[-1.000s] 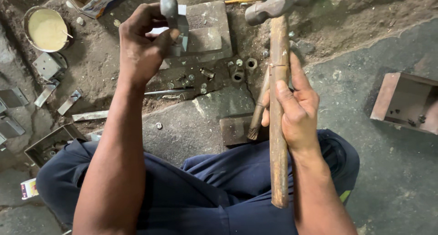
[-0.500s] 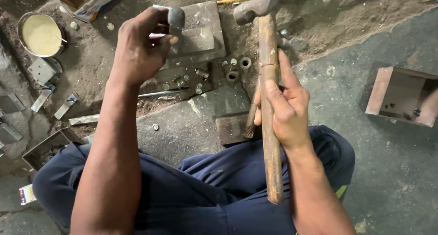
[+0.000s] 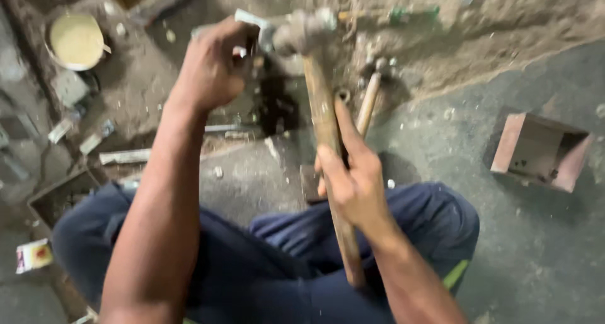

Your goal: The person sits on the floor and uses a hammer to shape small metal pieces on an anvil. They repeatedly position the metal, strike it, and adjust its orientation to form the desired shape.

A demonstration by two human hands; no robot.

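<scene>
Wooden and long, the hammer [image 3: 322,119] is the biggest thing in hand: the right hand [image 3: 353,182] is wrapped tight about the middle of its shaft, with the metal head well above the grip and the butt end below it, over the lap. Judging by that steel head, it will be top-heavy and stiff; a hold lower on the shaft would swing harder, this one steadies it. Just beside the hammer head, the left hand [image 3: 211,66] pinches a small metal piece [image 3: 252,18], blurred, fingers closed on it. Off to the right of the grip sits a rusty open box [image 3: 541,151]; far left, a small tin of pale paste [image 3: 75,40].
</scene>
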